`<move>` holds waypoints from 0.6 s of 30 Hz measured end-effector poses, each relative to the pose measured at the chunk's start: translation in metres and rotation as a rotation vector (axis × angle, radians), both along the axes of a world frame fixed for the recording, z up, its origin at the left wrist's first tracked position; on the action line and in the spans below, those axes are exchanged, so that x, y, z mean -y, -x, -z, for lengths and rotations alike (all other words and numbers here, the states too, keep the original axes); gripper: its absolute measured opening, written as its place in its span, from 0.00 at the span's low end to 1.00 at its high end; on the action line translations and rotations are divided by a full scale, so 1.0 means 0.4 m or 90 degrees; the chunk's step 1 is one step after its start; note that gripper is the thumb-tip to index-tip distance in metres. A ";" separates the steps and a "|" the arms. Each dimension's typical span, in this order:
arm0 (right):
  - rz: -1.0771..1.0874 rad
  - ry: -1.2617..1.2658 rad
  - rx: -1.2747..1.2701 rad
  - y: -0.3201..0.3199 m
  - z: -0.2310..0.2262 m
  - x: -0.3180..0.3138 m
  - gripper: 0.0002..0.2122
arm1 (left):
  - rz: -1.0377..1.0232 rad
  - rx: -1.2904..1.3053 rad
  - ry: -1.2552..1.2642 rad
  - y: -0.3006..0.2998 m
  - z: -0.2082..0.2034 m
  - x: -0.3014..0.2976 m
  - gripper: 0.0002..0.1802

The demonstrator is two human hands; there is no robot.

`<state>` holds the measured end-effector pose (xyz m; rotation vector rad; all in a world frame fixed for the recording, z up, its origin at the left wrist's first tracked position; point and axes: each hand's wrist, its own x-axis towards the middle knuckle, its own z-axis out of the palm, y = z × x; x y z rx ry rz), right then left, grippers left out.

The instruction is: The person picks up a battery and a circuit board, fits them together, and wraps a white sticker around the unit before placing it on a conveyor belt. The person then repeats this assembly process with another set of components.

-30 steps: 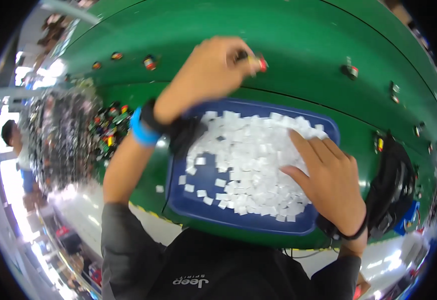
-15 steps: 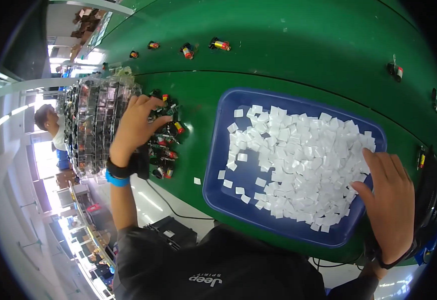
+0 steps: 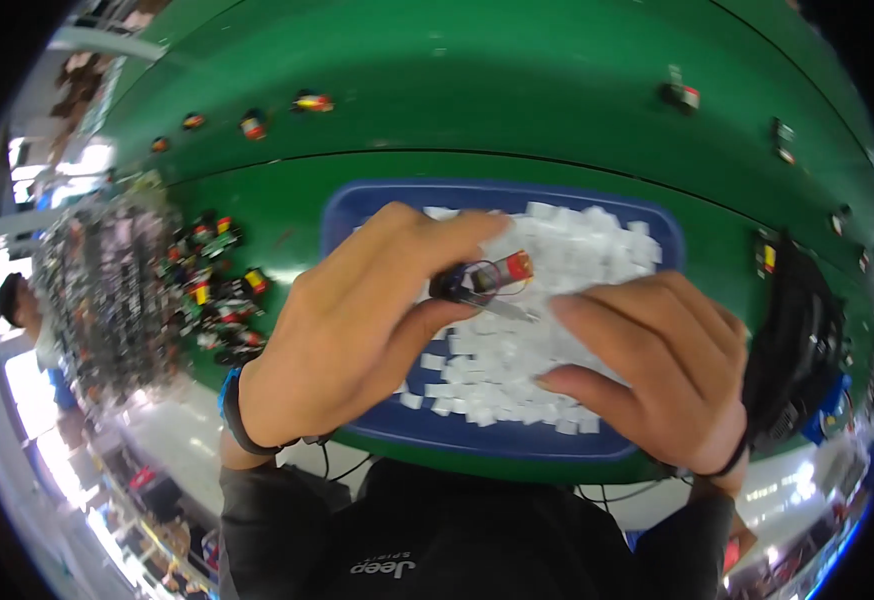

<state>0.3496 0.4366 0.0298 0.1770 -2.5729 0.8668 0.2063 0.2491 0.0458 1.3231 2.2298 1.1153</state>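
One red-tipped part (image 3: 498,274), pinched by the left hand (image 3: 342,325), points lengthwise rightward; right hand (image 3: 662,365) gapes.

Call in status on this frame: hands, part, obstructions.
Left hand holding small wired part above blue tray. Right hand open over white squares. Both hands block some of the tray from view.
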 end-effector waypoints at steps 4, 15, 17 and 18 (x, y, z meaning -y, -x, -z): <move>0.052 -0.033 -0.068 -0.033 0.015 -0.040 0.15 | 0.179 -0.004 -0.067 -0.018 0.022 -0.097 0.18; 0.101 -0.084 -0.135 -0.044 0.008 -0.072 0.12 | 0.088 0.128 -0.236 -0.020 0.043 -0.134 0.20; 0.098 -0.129 -0.187 -0.039 0.009 -0.071 0.12 | 0.061 0.329 -0.186 -0.010 0.034 -0.125 0.21; 0.094 -0.129 -0.187 -0.033 0.011 -0.071 0.12 | 0.028 0.522 -0.132 -0.002 0.024 -0.113 0.22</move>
